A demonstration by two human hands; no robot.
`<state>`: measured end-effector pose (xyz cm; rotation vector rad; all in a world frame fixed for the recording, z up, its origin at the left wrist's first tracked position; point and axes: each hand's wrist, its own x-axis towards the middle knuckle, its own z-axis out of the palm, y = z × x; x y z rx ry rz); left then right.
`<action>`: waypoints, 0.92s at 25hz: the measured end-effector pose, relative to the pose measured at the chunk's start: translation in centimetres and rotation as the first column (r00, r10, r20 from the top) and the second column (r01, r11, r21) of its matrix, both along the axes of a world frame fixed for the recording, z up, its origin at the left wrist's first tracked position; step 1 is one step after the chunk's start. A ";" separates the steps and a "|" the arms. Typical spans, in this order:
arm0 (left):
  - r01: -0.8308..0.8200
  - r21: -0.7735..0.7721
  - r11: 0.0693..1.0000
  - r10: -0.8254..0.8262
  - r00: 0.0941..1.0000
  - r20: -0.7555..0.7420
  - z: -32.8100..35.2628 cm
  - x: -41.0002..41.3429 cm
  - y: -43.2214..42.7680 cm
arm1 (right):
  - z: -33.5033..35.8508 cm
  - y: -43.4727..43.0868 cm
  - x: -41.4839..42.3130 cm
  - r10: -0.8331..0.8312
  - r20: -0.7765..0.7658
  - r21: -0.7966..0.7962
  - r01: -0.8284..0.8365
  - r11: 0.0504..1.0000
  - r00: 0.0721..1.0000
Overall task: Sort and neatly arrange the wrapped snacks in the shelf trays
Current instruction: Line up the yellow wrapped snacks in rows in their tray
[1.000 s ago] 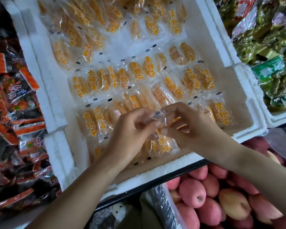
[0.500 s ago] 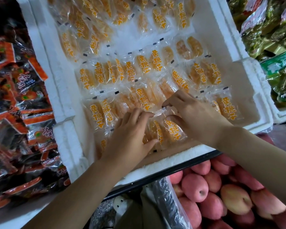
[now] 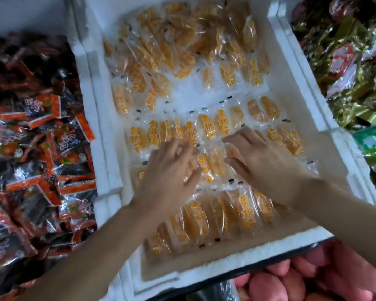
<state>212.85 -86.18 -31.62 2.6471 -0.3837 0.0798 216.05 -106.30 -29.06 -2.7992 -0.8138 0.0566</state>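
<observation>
The nearest rows of peach packets (image 3: 215, 216) in the white foam tray (image 3: 226, 270) lie in overlapping lines, which I judge to be about half the job. The loose heap (image 3: 182, 40) at the far end is not yet laid out. My left hand (image 3: 169, 170) and right hand (image 3: 263, 161) press flat on the second row, fingers (image 3: 237, 135) straight and grasping nothing, with packets showing between them.
</observation>
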 end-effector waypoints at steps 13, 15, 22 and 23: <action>-0.602 0.095 0.793 0.608 0.792 -0.056 0.4 12.3 4.7 | -2.0 14.3 14.4 -0.187 -0.075 0.172 0.197 0.965 0.980; -0.624 0.066 0.779 0.627 0.776 -0.065 0.4 12.8 5.1 | -1.8 13.7 15.0 -0.220 -0.105 0.280 0.241 0.929 0.970; -0.581 -0.144 0.801 0.580 0.813 -0.054 1.2 11.5 4.7 | 0.1 10.4 12.5 -0.198 -0.005 0.466 0.177 0.867 0.980; -0.583 -0.286 0.761 0.584 0.807 -0.092 1.6 10.7 4.6 | 0.4 10.2 11.6 -0.161 -0.002 0.544 0.136 0.828 0.987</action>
